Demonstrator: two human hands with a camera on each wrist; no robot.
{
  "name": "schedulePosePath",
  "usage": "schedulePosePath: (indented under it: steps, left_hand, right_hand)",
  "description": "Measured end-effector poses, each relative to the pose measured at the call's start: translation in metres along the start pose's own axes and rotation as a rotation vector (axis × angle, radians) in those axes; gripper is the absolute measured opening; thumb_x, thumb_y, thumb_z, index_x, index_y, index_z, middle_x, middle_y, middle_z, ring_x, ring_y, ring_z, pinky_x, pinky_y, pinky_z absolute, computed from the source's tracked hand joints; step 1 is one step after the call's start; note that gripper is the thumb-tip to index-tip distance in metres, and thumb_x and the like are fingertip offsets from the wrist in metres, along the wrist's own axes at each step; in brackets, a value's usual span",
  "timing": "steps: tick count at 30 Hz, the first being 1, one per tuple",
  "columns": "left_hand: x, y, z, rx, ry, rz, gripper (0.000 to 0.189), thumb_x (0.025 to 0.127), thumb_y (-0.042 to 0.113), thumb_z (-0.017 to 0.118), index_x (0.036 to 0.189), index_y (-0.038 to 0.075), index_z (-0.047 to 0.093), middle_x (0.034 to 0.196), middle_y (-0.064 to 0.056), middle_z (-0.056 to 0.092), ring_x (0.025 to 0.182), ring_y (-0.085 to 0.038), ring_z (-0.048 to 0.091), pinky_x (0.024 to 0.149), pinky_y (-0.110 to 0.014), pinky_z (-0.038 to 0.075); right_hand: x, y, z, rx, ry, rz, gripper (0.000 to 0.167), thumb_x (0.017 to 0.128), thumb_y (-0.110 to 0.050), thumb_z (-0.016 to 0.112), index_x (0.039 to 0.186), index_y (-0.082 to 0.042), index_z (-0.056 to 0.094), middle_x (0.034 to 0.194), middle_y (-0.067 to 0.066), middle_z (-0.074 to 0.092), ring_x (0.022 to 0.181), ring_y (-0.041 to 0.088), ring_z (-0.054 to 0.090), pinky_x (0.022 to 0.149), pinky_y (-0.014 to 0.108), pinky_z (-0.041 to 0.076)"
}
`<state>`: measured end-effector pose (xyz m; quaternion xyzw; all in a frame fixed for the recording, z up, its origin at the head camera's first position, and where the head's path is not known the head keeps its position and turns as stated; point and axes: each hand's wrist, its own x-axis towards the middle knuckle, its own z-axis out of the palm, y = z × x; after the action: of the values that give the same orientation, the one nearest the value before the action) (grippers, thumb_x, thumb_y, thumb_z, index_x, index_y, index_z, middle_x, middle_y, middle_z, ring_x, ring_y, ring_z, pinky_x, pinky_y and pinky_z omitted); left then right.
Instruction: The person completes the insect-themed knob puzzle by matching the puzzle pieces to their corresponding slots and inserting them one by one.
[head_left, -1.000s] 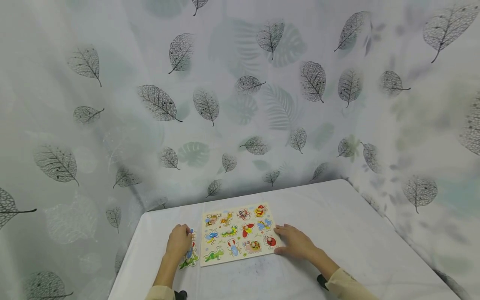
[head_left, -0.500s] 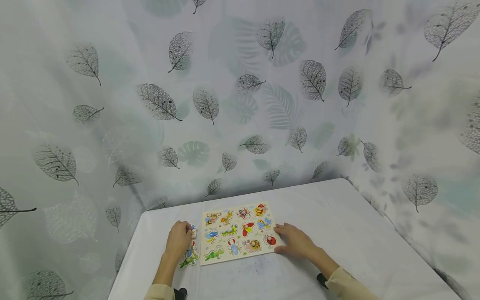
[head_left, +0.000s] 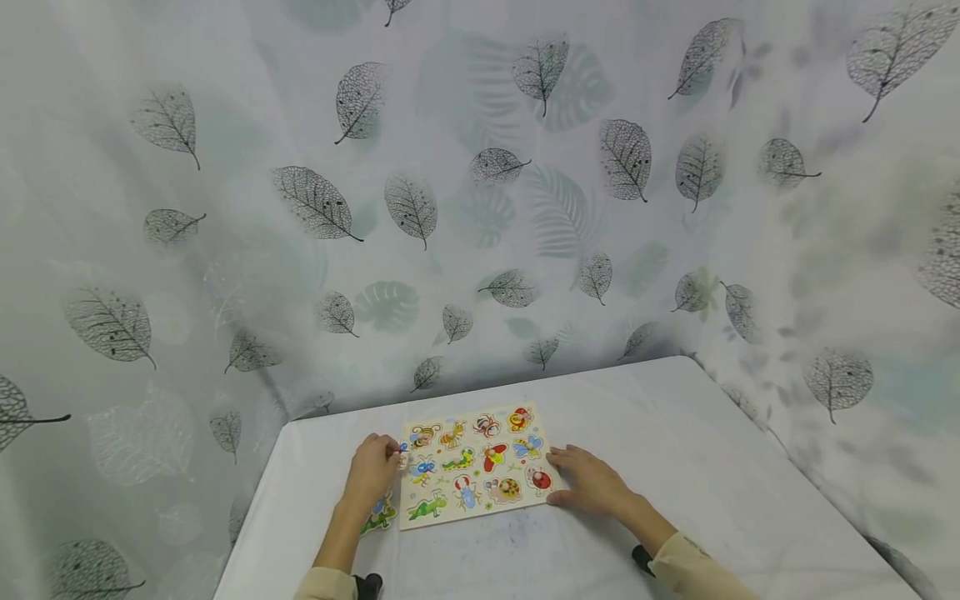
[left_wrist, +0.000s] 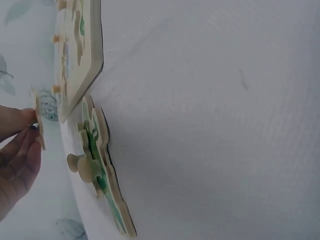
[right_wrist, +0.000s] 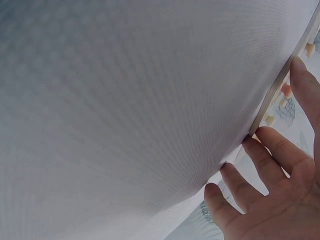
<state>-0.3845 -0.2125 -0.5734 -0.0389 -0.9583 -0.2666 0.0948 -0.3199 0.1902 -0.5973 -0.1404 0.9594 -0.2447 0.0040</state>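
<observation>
A wooden insect puzzle board [head_left: 471, 440] with knobbed pieces lies on the white table. Just over its left edge my left hand [head_left: 372, 473] pinches a small puzzle piece [head_left: 403, 459] between thumb and fingers. In the left wrist view that thin piece [left_wrist: 40, 131] is held up above the tabletop, edge toward the camera. Green loose puzzle pieces [head_left: 380, 515] lie stacked left of the board, partly hidden by my left wrist. My right hand [head_left: 588, 483] touches the board's right edge with spread fingers; in the right wrist view its fingertips are right at the board's side [right_wrist: 274, 95].
The table [head_left: 637, 417] has a white cover and stretches away to the right of the board. Behind and beside it hangs a curtain [head_left: 465, 250] printed with leaves. Dark straps [head_left: 641, 558] show at both wrists.
My left hand has lifted a piece from beside the board and moved it right and slightly away, over the board's left edge. The right hand stays in place.
</observation>
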Motion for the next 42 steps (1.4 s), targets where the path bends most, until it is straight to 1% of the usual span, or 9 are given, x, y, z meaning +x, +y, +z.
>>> schedulePosePath:
  steps: [3, 7, 12, 18, 24, 31, 42]
  left_hand:
    - [0.000, 0.004, 0.002, -0.005, -0.007, 0.011, 0.006, 0.096, 0.006, 0.072, 0.102, 0.004, 0.073, 0.093, -0.002, 0.060, 0.085, -0.015, 0.060, 0.076, -0.033, 0.058]
    - [0.000, 0.008, 0.005, -0.025, -0.034, 0.017, 0.010, 0.096, 0.007, 0.072, 0.106, 0.004, 0.073, 0.095, -0.001, 0.061, 0.087, -0.015, 0.061, 0.078, -0.034, 0.059]
    - [-0.004, 0.014, 0.011, -0.024, -0.046, 0.042, 0.013, 0.095, 0.007, 0.073, 0.108, 0.004, 0.072, 0.096, -0.001, 0.061, 0.086, -0.014, 0.060, 0.077, -0.031, 0.058]
    - [-0.008, 0.024, 0.015, -0.014, -0.060, 0.084, 0.009, 0.096, 0.007, 0.072, 0.105, 0.005, 0.072, 0.093, 0.000, 0.059, 0.083, -0.012, 0.057, 0.074, -0.029, 0.056]
    - [-0.012, 0.030, 0.017, -0.007, -0.062, 0.101, 0.007, 0.095, 0.007, 0.073, 0.101, 0.005, 0.072, 0.091, 0.001, 0.057, 0.079, -0.012, 0.055, 0.069, -0.028, 0.053]
    - [-0.016, 0.029, 0.022, 0.030, -0.071, 0.111, 0.004, 0.094, 0.006, 0.074, 0.097, 0.005, 0.072, 0.088, 0.001, 0.057, 0.077, -0.012, 0.053, 0.068, -0.028, 0.051]
    - [-0.018, 0.025, 0.028, 0.044, -0.078, 0.126, 0.005, 0.093, 0.005, 0.076, 0.096, 0.006, 0.072, 0.089, 0.000, 0.058, 0.077, -0.012, 0.054, 0.068, -0.030, 0.052]
  right_hand:
    - [0.001, 0.001, 0.001, 0.000, 0.000, 0.001, 0.078, 0.079, -0.044, 0.090, 0.142, -0.007, 0.064, 0.152, 0.009, 0.057, 0.146, 0.040, 0.044, 0.114, 0.063, 0.040]
    - [0.001, 0.001, 0.001, -0.002, 0.002, 0.002, 0.078, 0.078, -0.044, 0.090, 0.142, -0.007, 0.064, 0.152, 0.008, 0.057, 0.146, 0.040, 0.044, 0.115, 0.063, 0.039]
    - [0.001, 0.000, 0.001, 0.001, 0.002, 0.004, 0.078, 0.079, -0.043, 0.091, 0.142, -0.007, 0.064, 0.152, 0.008, 0.057, 0.146, 0.040, 0.044, 0.115, 0.063, 0.039]
    - [0.001, -0.002, 0.000, 0.006, 0.002, 0.011, 0.077, 0.079, -0.041, 0.091, 0.142, -0.007, 0.064, 0.153, 0.009, 0.056, 0.146, 0.040, 0.044, 0.115, 0.063, 0.038]
    - [0.002, -0.001, 0.001, 0.002, -0.002, 0.016, 0.078, 0.078, -0.041, 0.091, 0.142, -0.007, 0.064, 0.153, 0.009, 0.057, 0.146, 0.040, 0.044, 0.115, 0.063, 0.039]
    - [0.002, 0.000, 0.001, -0.003, -0.005, 0.022, 0.078, 0.078, -0.042, 0.091, 0.142, -0.007, 0.064, 0.153, 0.008, 0.057, 0.146, 0.039, 0.044, 0.115, 0.063, 0.039]
    - [0.002, 0.000, 0.001, -0.002, 0.000, 0.013, 0.078, 0.078, -0.042, 0.091, 0.142, -0.007, 0.064, 0.153, 0.008, 0.057, 0.146, 0.039, 0.043, 0.116, 0.063, 0.038]
